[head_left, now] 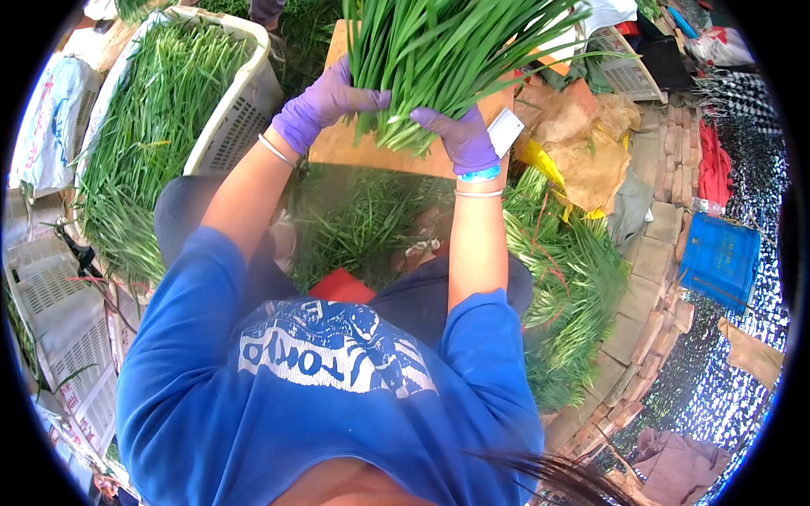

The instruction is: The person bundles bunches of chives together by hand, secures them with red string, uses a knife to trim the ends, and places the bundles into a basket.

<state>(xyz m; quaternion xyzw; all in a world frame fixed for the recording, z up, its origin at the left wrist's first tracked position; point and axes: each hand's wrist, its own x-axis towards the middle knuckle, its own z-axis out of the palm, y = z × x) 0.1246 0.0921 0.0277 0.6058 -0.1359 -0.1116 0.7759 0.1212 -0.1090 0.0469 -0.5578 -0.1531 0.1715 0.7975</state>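
The bunch of chives [439, 59] is long, thin and bright green, its pale cut ends standing on a wooden board [354, 148]. The left hand [325, 101] and right hand [460, 135], both in purple gloves, clamp their fingers around the base from 2 sides. The tips run out of view at the top, and the board's far end is hidden behind the leaves.

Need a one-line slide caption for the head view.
Purple-gloved hands, left and right, grip a chive bunch over a wooden board.
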